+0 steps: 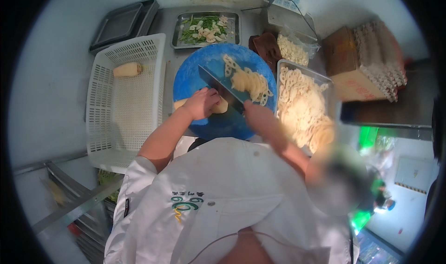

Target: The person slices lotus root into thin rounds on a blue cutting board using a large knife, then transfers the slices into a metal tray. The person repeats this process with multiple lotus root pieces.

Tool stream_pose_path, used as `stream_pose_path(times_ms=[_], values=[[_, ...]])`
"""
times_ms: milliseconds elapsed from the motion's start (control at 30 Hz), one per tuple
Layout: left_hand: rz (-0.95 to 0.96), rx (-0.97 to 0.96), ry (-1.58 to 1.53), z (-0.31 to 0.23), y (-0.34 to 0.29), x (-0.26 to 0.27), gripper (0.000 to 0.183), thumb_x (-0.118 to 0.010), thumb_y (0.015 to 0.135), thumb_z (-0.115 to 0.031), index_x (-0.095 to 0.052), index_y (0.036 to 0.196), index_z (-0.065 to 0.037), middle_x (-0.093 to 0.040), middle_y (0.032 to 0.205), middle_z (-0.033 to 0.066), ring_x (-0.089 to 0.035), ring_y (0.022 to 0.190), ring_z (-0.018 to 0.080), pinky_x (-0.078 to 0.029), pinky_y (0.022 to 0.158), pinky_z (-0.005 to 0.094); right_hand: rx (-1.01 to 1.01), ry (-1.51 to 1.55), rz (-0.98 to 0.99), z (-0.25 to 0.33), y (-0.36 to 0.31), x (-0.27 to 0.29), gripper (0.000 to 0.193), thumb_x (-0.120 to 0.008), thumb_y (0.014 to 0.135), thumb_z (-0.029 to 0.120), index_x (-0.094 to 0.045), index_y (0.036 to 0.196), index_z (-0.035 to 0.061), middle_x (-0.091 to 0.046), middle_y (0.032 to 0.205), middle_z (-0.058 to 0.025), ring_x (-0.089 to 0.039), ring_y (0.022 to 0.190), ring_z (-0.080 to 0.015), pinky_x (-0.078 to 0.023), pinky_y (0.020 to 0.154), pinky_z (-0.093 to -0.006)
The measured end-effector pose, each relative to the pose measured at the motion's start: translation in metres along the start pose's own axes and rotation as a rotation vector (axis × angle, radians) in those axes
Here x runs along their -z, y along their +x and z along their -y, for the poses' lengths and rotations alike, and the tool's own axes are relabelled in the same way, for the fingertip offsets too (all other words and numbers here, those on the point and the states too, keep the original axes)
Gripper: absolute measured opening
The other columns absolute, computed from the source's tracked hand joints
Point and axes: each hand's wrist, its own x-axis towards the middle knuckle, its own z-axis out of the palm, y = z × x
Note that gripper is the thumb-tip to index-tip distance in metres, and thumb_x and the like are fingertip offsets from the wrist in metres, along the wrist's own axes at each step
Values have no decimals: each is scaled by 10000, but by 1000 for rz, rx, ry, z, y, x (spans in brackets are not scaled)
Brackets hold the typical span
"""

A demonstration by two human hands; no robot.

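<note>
One blue board [189,75] tops the metal counter [251,23], left fingers [213,93] clasping lotus root [223,107], right fingers [247,108] clenched round a knife [218,85].

From the wearer's head, one fisheye view looks steeply down onto the nearby blue board [234,126].

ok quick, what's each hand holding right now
Left hand: closed over the peeled lotus root, steadying it on the blue cutting board.
Right hand: closed around the handle end of the knife.
</note>
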Motion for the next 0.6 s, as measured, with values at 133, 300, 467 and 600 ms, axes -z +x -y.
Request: stream_pose_path(times_ms=[133, 300, 467, 600], values=[[-30, -18, 50, 7, 3, -14, 322, -712, 695, -38, -614, 980, -151, -597, 1123, 62, -566, 1077, 325, -479, 901, 438, 7, -13, 8, 9, 9, -2, 147, -519, 917, 81, -529, 1054, 28, -717, 912, -229, -707, 892, -427, -556, 764, -530], [-28, -15, 67, 6, -3, -7, 288, -701, 698, -34, -608, 940, -161, -598, 1091, 42, -577, 1046, 313, -481, 877, 431, 61, -55, 7, 11, 9, 10, 143, -517, 928, 92, -518, 1052, 20, -713, 910, -243, -703, 884, -435, -555, 763, -530], [-83, -14, 111, 4, 0, -12, 227, -684, 725, -39, -621, 903, -166, -605, 1057, 26, -584, 1044, 303, -486, 860, 427, 3, -48, -14, 5, 19, -17, 141, -515, 939, 113, -521, 1041, 16, -709, 883, -244, -701, 867, -436, -552, 758, -531], [-158, -30, 127, 5, -11, -17, 206, -674, 748, -52, -636, 914, -167, -606, 1044, 26, -591, 1031, 290, -498, 837, 424, 42, -68, -15, 15, 6, 21, 139, -523, 944, 126, -520, 1029, 16, -709, 877, -241, -701, 864, -434, -549, 761, -531]])
